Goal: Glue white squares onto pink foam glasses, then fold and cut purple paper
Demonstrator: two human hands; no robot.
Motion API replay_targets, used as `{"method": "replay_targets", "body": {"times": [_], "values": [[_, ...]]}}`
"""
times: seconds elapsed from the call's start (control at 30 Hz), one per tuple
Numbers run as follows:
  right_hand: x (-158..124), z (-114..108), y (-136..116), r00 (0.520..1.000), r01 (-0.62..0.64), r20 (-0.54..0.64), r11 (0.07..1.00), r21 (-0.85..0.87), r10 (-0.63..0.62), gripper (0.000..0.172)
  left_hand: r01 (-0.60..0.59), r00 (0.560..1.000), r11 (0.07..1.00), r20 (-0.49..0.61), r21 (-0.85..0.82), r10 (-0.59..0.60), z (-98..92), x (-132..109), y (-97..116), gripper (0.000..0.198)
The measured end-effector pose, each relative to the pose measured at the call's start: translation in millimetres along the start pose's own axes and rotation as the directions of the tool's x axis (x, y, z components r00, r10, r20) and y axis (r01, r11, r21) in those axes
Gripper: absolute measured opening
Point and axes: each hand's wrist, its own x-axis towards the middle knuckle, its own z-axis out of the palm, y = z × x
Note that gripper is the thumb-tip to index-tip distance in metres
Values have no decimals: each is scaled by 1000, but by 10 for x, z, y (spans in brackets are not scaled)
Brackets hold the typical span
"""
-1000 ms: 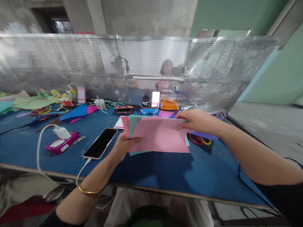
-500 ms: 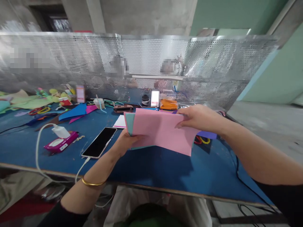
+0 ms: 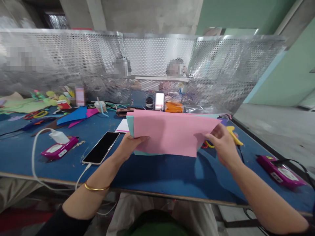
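I look down through the head camera at a blue table (image 3: 159, 177). The pink paper (image 3: 167, 132) is in front of me, held up over the table between my 2 hands. Mint paper (image 3: 130, 126) peeks out behind it at the left, the bottom and the top right.

My left hand (image 3: 129, 144) is clamped on the left side of the pink paper, thumb in front and the other fingers behind. My right hand (image 3: 222, 144) is at the right edge, with its thumb and fingers bent. I cannot tell if they pinch it.

A gold bangle (image 3: 96, 188) is on my left wrist. Left of the paper, a phone (image 3: 101, 147) lies flat with a white cord (image 3: 82, 174) in its near end. Past the phone, a white plug (image 3: 59, 137) sits on a purple box (image 3: 60, 149). Another box (image 3: 280, 173), purple too, is far to the right. Near my right hand lies a yellow thing (image 3: 235, 137). A wall full of holes (image 3: 157, 50) stands at the back.
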Motion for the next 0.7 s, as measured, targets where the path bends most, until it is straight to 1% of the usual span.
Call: {"method": "replay_targets", "body": {"times": [0.03,0.1,0.13,0.2,0.27,0.37,0.47,0.57,0.63,0.7], "values": [[-30,30,73,997,-73,21,994,81,72,70,2,1000,1000,2,1,-2,0,3,4,43],[-52,104,142,981,-186,89,967,176,173,70,7,1000,1000,11,1,-7,-3,8,5,45],[-45,140,147,969,-227,144,955,190,201,68,11,1000,1000,17,0,-11,-7,10,3,46],[-14,197,133,941,-294,238,932,212,242,58,18,999,1000,29,-2,-18,-19,16,1,47],[21,228,113,926,-335,265,910,244,270,47,22,999,1000,40,-2,-22,-44,30,5,45],[50,226,102,942,-302,231,913,273,242,37,15,998,1000,62,7,-15,-106,58,29,42],[47,194,110,949,-257,243,940,224,201,31,18,992,1000,122,22,-21,-173,75,54,47],[31,181,128,931,-296,266,943,153,249,33,24,981,999,190,28,-29,-197,71,53,53],[18,191,144,927,-318,254,936,149,274,34,14,981,1000,195,27,-19,-182,64,39,52],[5,209,160,931,-321,235,931,170,278,37,3,985,1000,173,26,-8,-149,60,22,48]]}}
